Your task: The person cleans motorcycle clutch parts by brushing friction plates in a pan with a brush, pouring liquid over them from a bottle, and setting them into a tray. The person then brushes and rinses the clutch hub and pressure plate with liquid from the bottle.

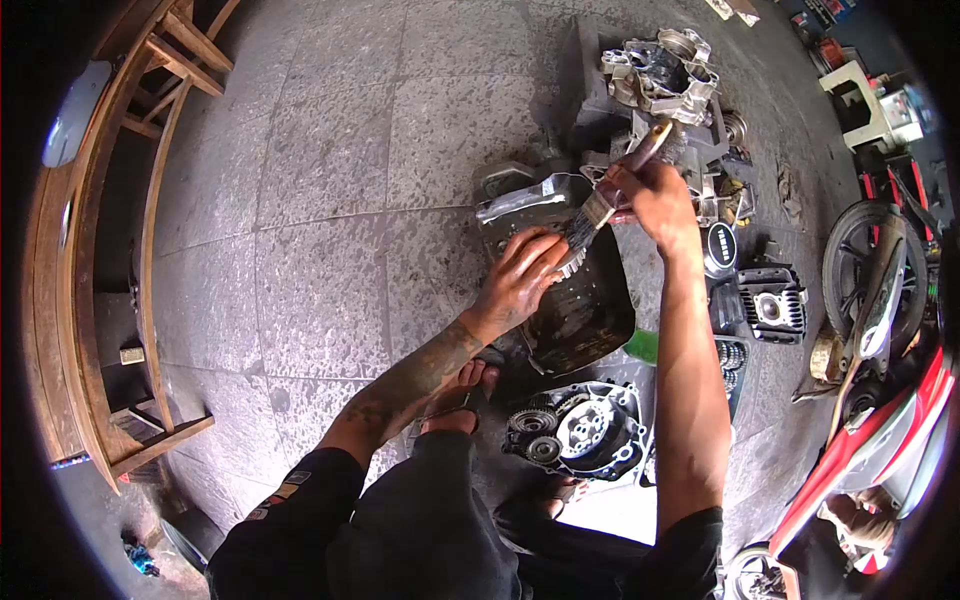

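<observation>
My right hand point(658, 205) is closed around the handle of a paintbrush point(598, 210), its dark bristles angled down to the left. Those bristles touch a small metal part with a ridged edge point(572, 264). My left hand point(522, 272) grips that part, covering most of it, so I cannot make out its exact kind. Both hands are over a dark, oily pan point(590, 325) on the floor. A silvery elongated metal part point(520, 200) lies across the pan's upper left corner.
Near my feet sits an engine case with gears point(575, 430). Ahead, a crankcase point(662, 75) rests on a grey box point(590, 100). To the right are a round YAMAHA cover point(720, 248), a finned cylinder point(772, 305) and a red motorcycle point(870, 440). A wooden bench point(75, 300) stands left.
</observation>
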### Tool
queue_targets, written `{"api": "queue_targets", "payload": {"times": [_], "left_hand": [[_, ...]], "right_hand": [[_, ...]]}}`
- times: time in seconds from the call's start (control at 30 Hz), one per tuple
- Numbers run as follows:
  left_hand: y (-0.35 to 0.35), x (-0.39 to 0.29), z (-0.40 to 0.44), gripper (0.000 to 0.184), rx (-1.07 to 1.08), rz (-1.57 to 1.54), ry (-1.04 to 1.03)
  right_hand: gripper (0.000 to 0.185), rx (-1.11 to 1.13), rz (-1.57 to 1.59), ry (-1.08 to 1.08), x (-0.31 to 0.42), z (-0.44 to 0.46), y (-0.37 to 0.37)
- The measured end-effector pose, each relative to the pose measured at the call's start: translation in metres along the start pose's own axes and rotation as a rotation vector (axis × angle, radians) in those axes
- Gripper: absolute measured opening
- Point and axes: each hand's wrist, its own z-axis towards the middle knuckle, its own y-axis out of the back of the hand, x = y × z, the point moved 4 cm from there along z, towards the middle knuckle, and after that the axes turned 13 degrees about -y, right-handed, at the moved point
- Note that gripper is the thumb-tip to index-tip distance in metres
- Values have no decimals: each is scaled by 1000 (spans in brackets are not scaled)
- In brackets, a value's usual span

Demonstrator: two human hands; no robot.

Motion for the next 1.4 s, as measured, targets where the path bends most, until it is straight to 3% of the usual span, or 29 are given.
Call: {"api": "queue_targets", "payload": {"times": [0.1, 0.13, 0.23, 0.27, 0.3, 0.4, 0.57, 0.77, 0.87, 0.9, 0.97, 1.0, 1.03, 1.1, 1.17, 1.2, 1.27, 1.4], "left_hand": [[-2, -5, -4, 45, 56, 4, -29], [-2, -6, -5, 47, 89, 9, -41], [-4, -11, -5, 52, 136, 70, -92], [-5, -13, -4, 51, 151, 89, -127], [-7, -14, -4, 51, 152, 84, -129], [-11, -15, -6, 53, 138, 1, -106], [-13, -8, -15, 37, 57, -117, 70], [-21, -8, -12, 32, 65, -114, 127], [-23, 2, -17, 30, -86, -138, 386], [-21, 5, -13, 30, -84, -138, 388], [-26, 22, -25, 44, -99, -470, 968], [-27, 18, -22, 49, -339, -866, 1168], [-36, 31, -30, 48, -508, -1054, 1248], [-39, 41, -35, 47, -628, -1199, 1231], [-32, 42, -31, 31, -748, -1347, 1273], [-33, 46, -34, 31, -729, -1415, 1245], [-42, 60, -38, 31, -737, -1524, 1131], [-54, 66, -45, 29, -841, -1433, 1150]], "right_hand": [[29, -100, -249, -46, -10, 19, -4], [31, -236, -293, 120, -9, 22, -7], [34, -51, -73, 47, -3, 11, -16], [30, 37, -191, -7, -15, 23, -25], [32, -27, -353, 106, -16, 25, -34], [33, -65, -436, 241, -29, 37, -47], [32, -74, -304, -28, -51, 27, -30], [29, -226, -350, 96, -27, -17, -29], [28, -301, -300, 84, -21, -39, -30], [26, -387, -100, 126, -24, -43, -27], [25, -496, 243, 161, -43, -48, -21], [26, -547, 344, 146, -54, -50, -18], [28, -601, 446, 133, -66, -50, -15], [30, -519, 768, 102, -86, -47, -13], [33, -549, 843, 106, -98, -46, -14], [33, -566, 714, 51, -106, -44, -14], [31, -492, 807, 0, -118, -43, -33], [28, -457, 1063, -142, -133, -64, -57]]}}
